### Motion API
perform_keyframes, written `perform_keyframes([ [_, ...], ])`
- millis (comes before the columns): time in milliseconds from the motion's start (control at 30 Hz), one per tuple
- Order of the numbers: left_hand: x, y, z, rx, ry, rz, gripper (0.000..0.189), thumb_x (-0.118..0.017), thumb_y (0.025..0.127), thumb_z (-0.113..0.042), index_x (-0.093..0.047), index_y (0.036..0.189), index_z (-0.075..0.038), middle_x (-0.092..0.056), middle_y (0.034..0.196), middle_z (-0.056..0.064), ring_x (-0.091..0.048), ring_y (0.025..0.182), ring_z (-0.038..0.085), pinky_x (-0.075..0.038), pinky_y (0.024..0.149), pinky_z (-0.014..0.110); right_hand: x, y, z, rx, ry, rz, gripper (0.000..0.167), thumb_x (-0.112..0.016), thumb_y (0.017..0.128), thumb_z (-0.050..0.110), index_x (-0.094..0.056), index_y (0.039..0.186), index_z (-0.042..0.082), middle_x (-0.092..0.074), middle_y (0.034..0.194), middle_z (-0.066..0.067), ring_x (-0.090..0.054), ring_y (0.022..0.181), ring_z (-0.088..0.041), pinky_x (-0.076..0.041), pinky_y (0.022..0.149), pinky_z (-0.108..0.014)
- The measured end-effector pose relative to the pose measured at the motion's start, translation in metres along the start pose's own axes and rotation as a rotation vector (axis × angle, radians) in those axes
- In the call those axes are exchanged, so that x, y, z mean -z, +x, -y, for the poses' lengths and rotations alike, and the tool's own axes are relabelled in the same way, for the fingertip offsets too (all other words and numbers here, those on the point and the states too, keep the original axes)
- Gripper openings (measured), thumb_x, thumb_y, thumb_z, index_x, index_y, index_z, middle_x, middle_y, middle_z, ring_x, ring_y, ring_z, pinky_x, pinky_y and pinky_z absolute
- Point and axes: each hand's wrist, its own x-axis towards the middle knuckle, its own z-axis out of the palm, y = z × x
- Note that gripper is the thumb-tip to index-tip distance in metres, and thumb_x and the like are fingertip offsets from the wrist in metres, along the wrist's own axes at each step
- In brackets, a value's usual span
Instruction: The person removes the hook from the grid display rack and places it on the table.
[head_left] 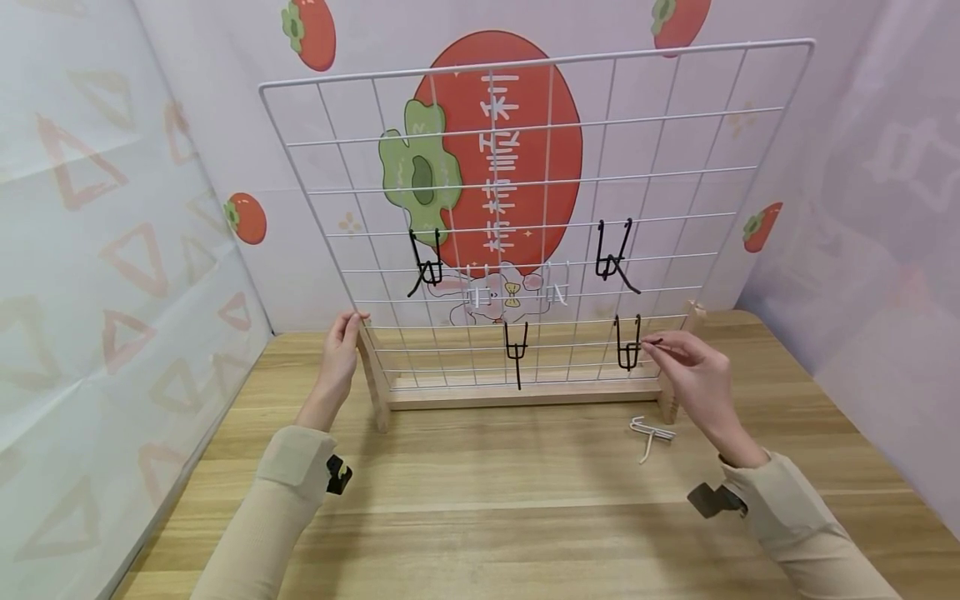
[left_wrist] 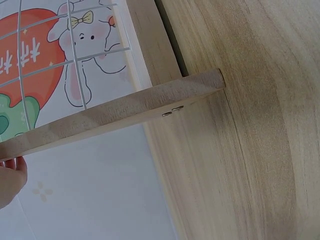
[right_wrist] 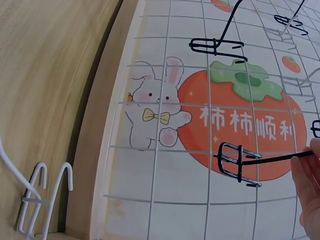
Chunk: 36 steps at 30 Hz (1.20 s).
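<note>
A white wire grid panel [head_left: 525,63] stands upright in a wooden stand [head_left: 525,395]. At its left side my left hand [head_left: 337,354] holds the upper end of the wooden side post [left_wrist: 115,106], thumb near the grid's edge. My right hand [head_left: 699,375] pinches the prong of a black wire hook [right_wrist: 240,162] between thumb and fingertips. That hook hangs on the grid at the lower right. Another black hook [head_left: 516,343] hangs at the lower middle, its prong pointing down. On the table below the right hand lies a white wire hook [head_left: 651,431].
Higher on the grid hang a left black hook [head_left: 427,268] and a right black hook [head_left: 613,262]. Two white hooks, one of them a left white hook [head_left: 477,296], hang between them. A printed cloth backdrop [head_left: 187,350] surrounds the wood-grain table [head_left: 480,517].
</note>
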Motion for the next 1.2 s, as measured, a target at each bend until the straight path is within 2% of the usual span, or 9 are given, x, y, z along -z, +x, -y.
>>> perform_keyframes([
  [100,0.0,0.0,0.001,-0.006,0.004,-0.004,0.029,-0.033,0.097,-0.025,-0.043,0.107,0.0,-0.041,0.11,-0.001,-0.031,0.117,0.013,-0.022,0.102,0.03,-0.004,0.007,0.018,-0.008,-0.086,-0.001,0.009,-0.061,0.072,-0.017,-0.061,0.08,-0.011,-0.066,0.084,-0.002,-0.06,0.076,0.0,-0.046,0.068,-0.012],
  [233,0.0,0.001,0.002,-0.016,0.0,-0.011,0.026,-0.034,0.096,-0.025,-0.044,0.105,-0.002,-0.042,0.107,-0.005,-0.031,0.116,0.013,-0.022,0.102,0.03,-0.004,0.013,0.024,-0.019,-0.106,0.0,0.015,-0.059,0.069,-0.024,-0.06,0.08,-0.014,-0.066,0.084,-0.002,-0.059,0.077,0.002,-0.046,0.069,-0.012],
  [367,0.0,0.001,0.003,-0.017,-0.005,-0.011,0.02,-0.035,0.096,-0.027,-0.047,0.1,-0.012,-0.043,0.109,-0.003,-0.03,0.119,0.015,-0.021,0.103,0.032,-0.003,0.015,0.022,-0.006,-0.106,-0.001,0.015,-0.059,0.069,-0.023,-0.06,0.081,-0.014,-0.065,0.085,-0.001,-0.059,0.078,0.002,-0.046,0.07,-0.012],
  [500,0.0,0.001,0.002,-0.013,0.004,-0.009,0.026,-0.034,0.096,-0.026,-0.046,0.105,-0.004,-0.042,0.111,0.0,-0.031,0.117,0.014,-0.022,0.102,0.031,-0.002,0.018,0.025,0.004,-0.067,-0.01,0.015,-0.059,0.07,-0.022,-0.061,0.081,-0.013,-0.065,0.086,0.004,-0.06,0.079,0.0,-0.047,0.07,-0.014],
  [667,-0.001,0.001,0.002,-0.006,0.009,-0.013,0.033,-0.033,0.097,-0.025,-0.041,0.111,0.004,-0.042,0.108,-0.002,-0.032,0.114,0.012,-0.023,0.1,0.03,0.0,0.019,0.029,0.015,-0.041,-0.014,0.02,-0.058,0.068,-0.025,-0.063,0.082,-0.01,-0.066,0.087,0.0,-0.061,0.08,-0.003,-0.047,0.071,-0.015],
  [800,-0.001,0.001,0.002,-0.011,0.001,-0.017,0.032,-0.033,0.097,-0.024,-0.041,0.11,0.004,-0.042,0.106,-0.003,-0.033,0.113,0.012,-0.023,0.1,0.029,0.002,0.018,0.031,0.017,-0.045,-0.008,0.021,-0.058,0.067,-0.026,-0.061,0.083,-0.013,-0.066,0.089,-0.004,-0.061,0.082,-0.004,-0.048,0.072,-0.017],
  [1000,-0.001,0.001,0.002,-0.01,0.006,-0.016,0.032,-0.033,0.097,-0.024,-0.041,0.11,0.004,-0.041,0.11,-0.001,-0.032,0.113,0.011,-0.024,0.1,0.028,0.003,0.016,0.038,0.034,-0.03,-0.005,0.029,-0.057,0.065,-0.03,-0.063,0.083,-0.009,-0.065,0.086,-0.014,-0.061,0.081,-0.009,-0.048,0.072,-0.018],
  [1200,-0.001,0.002,0.002,-0.016,0.001,-0.019,0.032,-0.033,0.097,-0.023,-0.041,0.11,0.005,-0.042,0.11,0.002,-0.033,0.111,0.011,-0.024,0.098,0.027,0.002,0.014,0.047,0.066,-0.063,0.004,0.028,-0.056,0.061,-0.033,-0.062,0.079,-0.012,-0.065,0.084,-0.011,-0.06,0.08,-0.006,-0.047,0.072,-0.016],
])
